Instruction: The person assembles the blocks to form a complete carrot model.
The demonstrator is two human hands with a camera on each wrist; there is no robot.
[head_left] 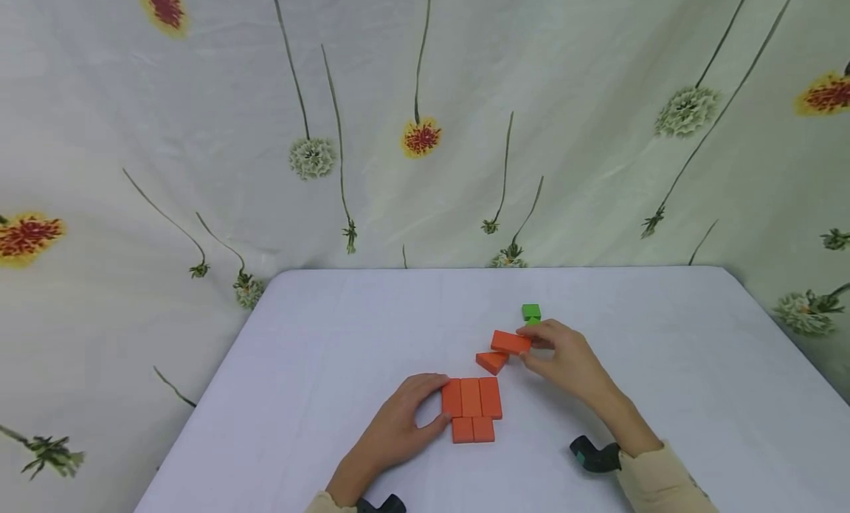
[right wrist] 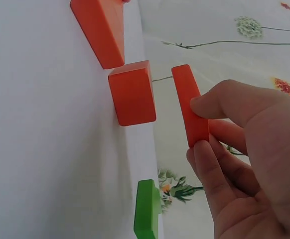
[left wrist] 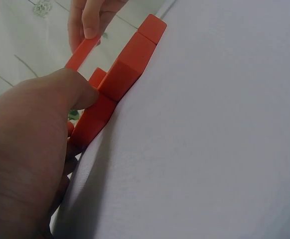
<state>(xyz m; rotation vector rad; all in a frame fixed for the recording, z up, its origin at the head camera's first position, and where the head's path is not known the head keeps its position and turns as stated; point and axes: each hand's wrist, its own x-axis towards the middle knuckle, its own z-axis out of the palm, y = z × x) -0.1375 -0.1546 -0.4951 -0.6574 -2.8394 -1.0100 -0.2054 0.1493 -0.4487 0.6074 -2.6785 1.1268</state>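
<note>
In the head view my left hand [head_left: 406,417] lies at the left side of a flat group of orange blocks [head_left: 471,398], three longer ones above two shorter ones. Its thumb and fingers grip the leftmost long orange block [head_left: 451,398]; the left wrist view shows the thumb [left wrist: 82,92] on that block's near end. Farther back, my right hand [head_left: 564,358] pinches an orange rectangular block [right wrist: 187,102] between thumb and fingertips, raised off the table. Close beside it lies a wedge-like orange block [head_left: 491,362], apart from the group.
Small green blocks [head_left: 530,311] stand just behind the right hand, one partly hidden by its fingers. A white cloth covers the table [head_left: 372,314], and a flower-printed curtain [head_left: 372,70] hangs behind its far edge. Dark wrist devices [head_left: 594,454] sit at both cuffs.
</note>
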